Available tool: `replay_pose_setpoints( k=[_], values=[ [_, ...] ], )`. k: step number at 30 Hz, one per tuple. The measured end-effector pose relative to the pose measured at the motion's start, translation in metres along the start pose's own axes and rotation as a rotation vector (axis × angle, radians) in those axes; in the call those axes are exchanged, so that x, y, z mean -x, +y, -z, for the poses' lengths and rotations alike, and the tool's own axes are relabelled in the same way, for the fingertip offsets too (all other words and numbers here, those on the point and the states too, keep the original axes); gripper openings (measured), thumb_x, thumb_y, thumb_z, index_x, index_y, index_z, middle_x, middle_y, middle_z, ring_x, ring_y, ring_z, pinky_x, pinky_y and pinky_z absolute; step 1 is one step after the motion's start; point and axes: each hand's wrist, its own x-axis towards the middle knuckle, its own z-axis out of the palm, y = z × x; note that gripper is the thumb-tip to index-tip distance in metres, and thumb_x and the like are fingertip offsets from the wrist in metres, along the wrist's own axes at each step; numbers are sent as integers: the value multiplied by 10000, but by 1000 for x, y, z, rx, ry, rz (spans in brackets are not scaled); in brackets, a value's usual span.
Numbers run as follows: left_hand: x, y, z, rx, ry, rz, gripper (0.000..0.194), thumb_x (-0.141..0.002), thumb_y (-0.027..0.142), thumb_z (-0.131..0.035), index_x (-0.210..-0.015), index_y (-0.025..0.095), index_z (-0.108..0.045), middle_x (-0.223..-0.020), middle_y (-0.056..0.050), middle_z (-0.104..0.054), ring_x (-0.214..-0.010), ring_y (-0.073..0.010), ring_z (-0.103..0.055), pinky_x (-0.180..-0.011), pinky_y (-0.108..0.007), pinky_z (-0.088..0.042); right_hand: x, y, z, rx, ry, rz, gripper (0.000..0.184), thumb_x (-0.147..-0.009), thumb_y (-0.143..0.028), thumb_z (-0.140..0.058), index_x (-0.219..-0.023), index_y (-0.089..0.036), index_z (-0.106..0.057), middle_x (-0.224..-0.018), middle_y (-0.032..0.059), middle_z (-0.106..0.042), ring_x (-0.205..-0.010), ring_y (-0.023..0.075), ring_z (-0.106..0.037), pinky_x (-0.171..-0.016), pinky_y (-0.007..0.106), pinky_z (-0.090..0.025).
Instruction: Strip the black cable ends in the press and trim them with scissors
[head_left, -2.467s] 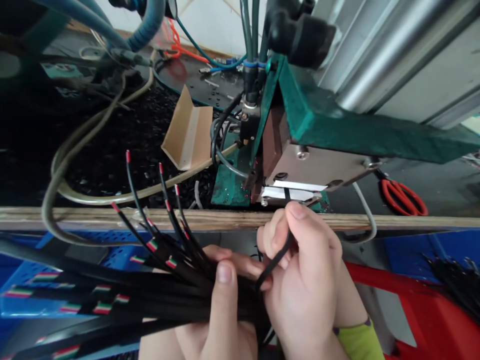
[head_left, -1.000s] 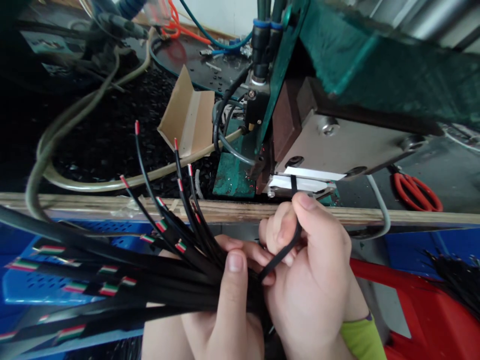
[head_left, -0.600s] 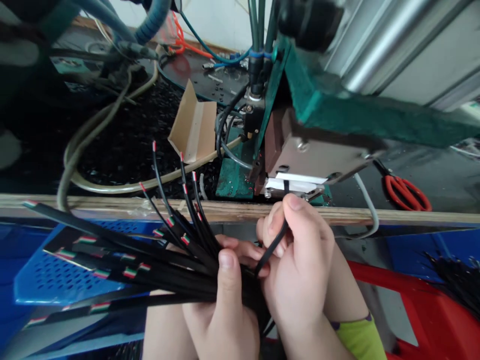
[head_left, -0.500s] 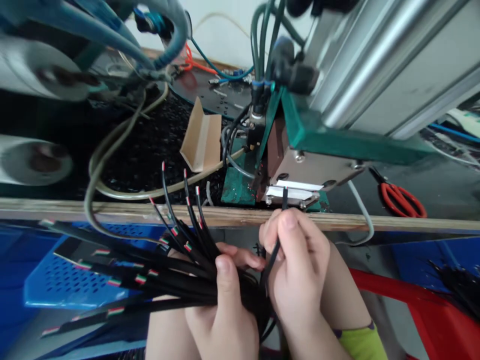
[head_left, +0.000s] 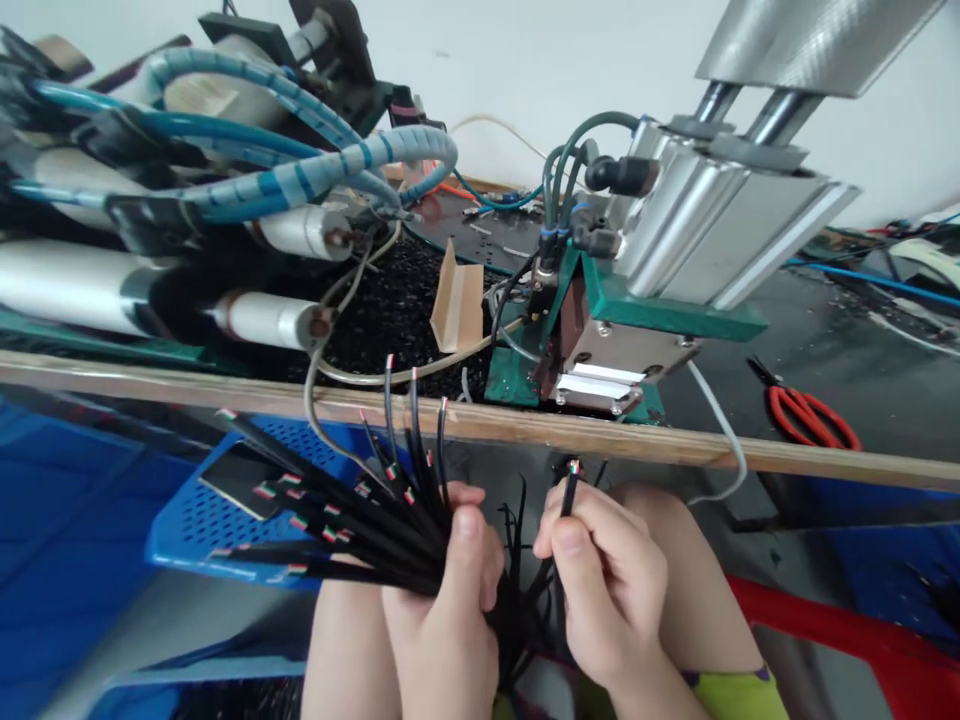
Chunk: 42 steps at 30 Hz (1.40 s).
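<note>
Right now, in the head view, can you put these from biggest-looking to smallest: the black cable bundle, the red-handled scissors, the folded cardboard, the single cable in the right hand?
1. Cable bundle
2. Scissors and folded cardboard: too alike to rank
3. Single cable

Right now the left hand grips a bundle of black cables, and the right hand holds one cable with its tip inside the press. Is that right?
Not quite: the head view shows the right hand holding one cable with its tip outside the press, short of the wooden bench edge. The left hand does grip the bundle.
</note>
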Motion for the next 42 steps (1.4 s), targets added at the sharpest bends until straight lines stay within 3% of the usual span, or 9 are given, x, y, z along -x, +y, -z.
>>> replay_pose_setpoints(
  k=[9, 15, 18, 23, 27, 31, 34, 38, 42],
  values=[
    [16, 30, 15, -157, -48, 272, 328, -756, 405, -1060, -838, 165, -852, -536, 73, -388, -497, -61, -328, -504, -190, -264, 10, -4, 0, 102, -370, 107, 370, -1138, -164, -525, -784, -230, -608, -697, 23, -710, -648, 172, -664, -620, 304, -487],
    [16, 33, 24, -202, 0, 181, 353, -851, 440, -1005, -1079, 187, -914, -572, 53, -464, -527, -94, -379, -490, -202, -312, 14, -6, 3, 210, -373, 130, 401, -1103, -187, -568, -734, -244, -420, -629, -25, -506, -553, 133, -499, -529, 289, -345],
    [16, 32, 23, -145, -76, 214, 475, -908, 507, -978, -1247, 183, -903, -582, 71, -451, -503, -66, -363, -498, -179, -309, 16, -7, -3, 173, -339, 98, 411, -1132, -212, -547, -744, -247, -416, -633, -21, -545, -567, 132, -532, -561, 281, -377],
    [13, 25, 24, -175, -178, 219, 314, -914, 455, -957, -930, 159, -852, -540, 34, -574, -400, -26, -303, -439, -180, -220, 21, -2, -1, 285, -288, 200, 441, -1200, -312, -548, -767, -232, -579, -653, -9, -645, -576, 138, -590, -610, 286, -427],
    [8, 21, 29, -200, -178, 187, 335, -946, 483, -922, -964, 165, -817, -606, -1, -672, -381, -36, -349, -421, -187, -238, 2, -1, 70, 750, -210, 199, 487, -1163, -537, -579, -809, -248, -749, -685, 27, -699, -643, 188, -655, -698, 322, -484],
    [5, 19, 35, -213, -238, 252, 393, -927, 517, -949, -1065, 162, -853, -520, 44, -517, -423, -115, -455, -407, -217, -268, -64, -4, 186, 1277, 131, -272, 384, -1090, -405, -555, -852, -215, -789, -954, 151, -836, -902, 287, -771, -874, 379, -548],
    [6, 17, 37, -221, -250, 273, 413, -933, 533, -943, -1070, 149, -881, -515, 66, -448, -431, -104, -408, -435, -231, -290, -113, 0, 247, 1400, 133, -543, 305, -950, -348, -720, -674, -220, -737, -832, 181, -817, -806, 337, -764, -775, 399, -510],
    [13, 15, 36, -300, -257, 225, 420, -938, 551, -927, -1008, 138, -899, -552, 45, -510, -459, -78, -333, -467, -246, -276, -136, 4, 271, 1458, -86, -745, 396, -945, -411, -795, -588, -248, -742, -704, 146, -777, -673, 305, -720, -725, 410, -461],
    [17, 17, 33, -330, -243, 206, 393, -897, 533, -923, -982, 151, -896, -738, -33, -714, -524, -80, -347, -473, -253, -243, -131, 11, 287, 1601, -129, -729, 459, -904, -529, -832, -536, -271, -737, -631, 195, -747, -492, 302, -589, -670, 480, -447]
  ],
)
